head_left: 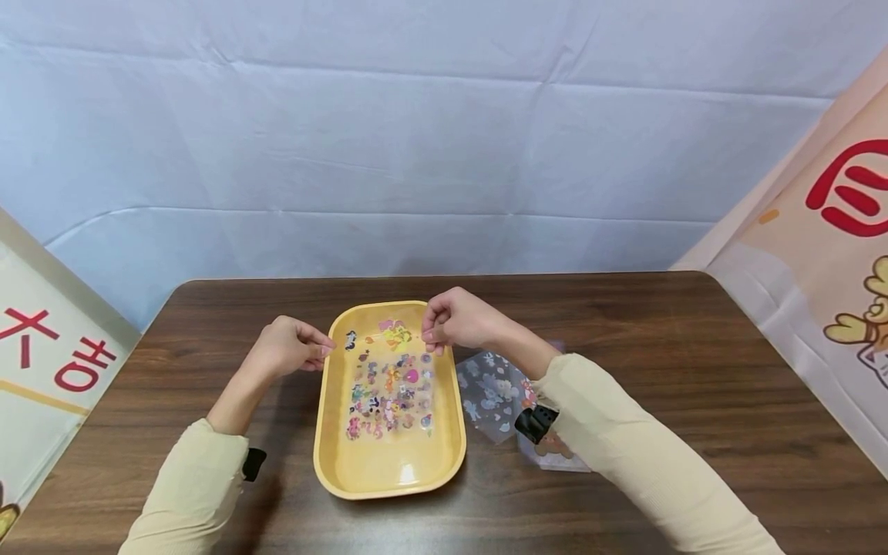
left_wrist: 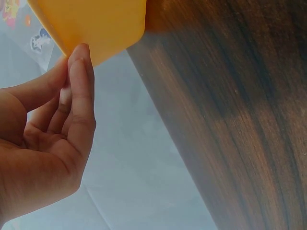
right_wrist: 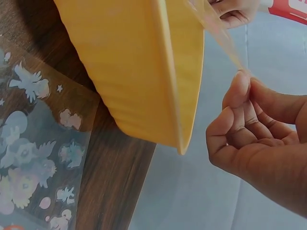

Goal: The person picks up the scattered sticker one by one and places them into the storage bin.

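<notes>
A clear sticker sheet (head_left: 397,336) with cartoon figures is stretched between both hands over the far end of a yellow tray (head_left: 375,470). My left hand (head_left: 294,347) pinches its left side between thumb and fingertips, beside the tray's rim. Opposite, my right hand (head_left: 454,317) pinches the other end; the sheet's edge (right_wrist: 223,38) runs into the thumb and index finger in the right wrist view. More colourful cartoon stickers (head_left: 391,393) show over the tray's bottom; how many layers they form I cannot tell.
Right of the tray lies another transparent sheet (head_left: 489,393) with pale figures. A printed sticker pack (head_left: 555,455) sits partly under the right forearm. Everything rests on a dark wooden table (head_left: 659,347), with a pale cloth (head_left: 416,154) behind it.
</notes>
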Available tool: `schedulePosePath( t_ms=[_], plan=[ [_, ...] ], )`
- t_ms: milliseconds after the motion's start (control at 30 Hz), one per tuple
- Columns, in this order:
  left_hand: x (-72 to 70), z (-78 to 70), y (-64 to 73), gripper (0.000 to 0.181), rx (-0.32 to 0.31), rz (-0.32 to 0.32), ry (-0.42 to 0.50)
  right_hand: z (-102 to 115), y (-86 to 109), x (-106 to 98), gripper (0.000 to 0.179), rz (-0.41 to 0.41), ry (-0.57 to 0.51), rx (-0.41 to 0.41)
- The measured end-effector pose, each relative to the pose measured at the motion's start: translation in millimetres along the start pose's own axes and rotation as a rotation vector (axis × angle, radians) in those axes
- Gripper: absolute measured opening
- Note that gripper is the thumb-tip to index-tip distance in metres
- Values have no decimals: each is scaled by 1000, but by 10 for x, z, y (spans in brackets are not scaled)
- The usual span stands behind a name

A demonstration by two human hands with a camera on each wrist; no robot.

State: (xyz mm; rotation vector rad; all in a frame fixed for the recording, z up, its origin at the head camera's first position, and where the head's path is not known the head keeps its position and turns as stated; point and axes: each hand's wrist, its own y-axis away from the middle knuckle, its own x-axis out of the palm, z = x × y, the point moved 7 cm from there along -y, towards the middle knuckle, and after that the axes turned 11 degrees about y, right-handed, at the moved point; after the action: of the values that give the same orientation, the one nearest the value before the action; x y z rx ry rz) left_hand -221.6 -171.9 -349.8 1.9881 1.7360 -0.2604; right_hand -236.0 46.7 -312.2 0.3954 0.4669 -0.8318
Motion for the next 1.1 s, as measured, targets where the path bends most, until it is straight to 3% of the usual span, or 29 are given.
schedulePosePath(
  t_ms=[400,667,1100],
  plan=[
    [15,-27,0,14,10,10,0,36,-35,24,5,-1,48,41],
    [20,-18,-10,14,4,8,4,27,-52,60,5,46,40,67],
    [17,6,-37,14,12,13,4,6,-50,103,5,94,66,48]
  ],
)
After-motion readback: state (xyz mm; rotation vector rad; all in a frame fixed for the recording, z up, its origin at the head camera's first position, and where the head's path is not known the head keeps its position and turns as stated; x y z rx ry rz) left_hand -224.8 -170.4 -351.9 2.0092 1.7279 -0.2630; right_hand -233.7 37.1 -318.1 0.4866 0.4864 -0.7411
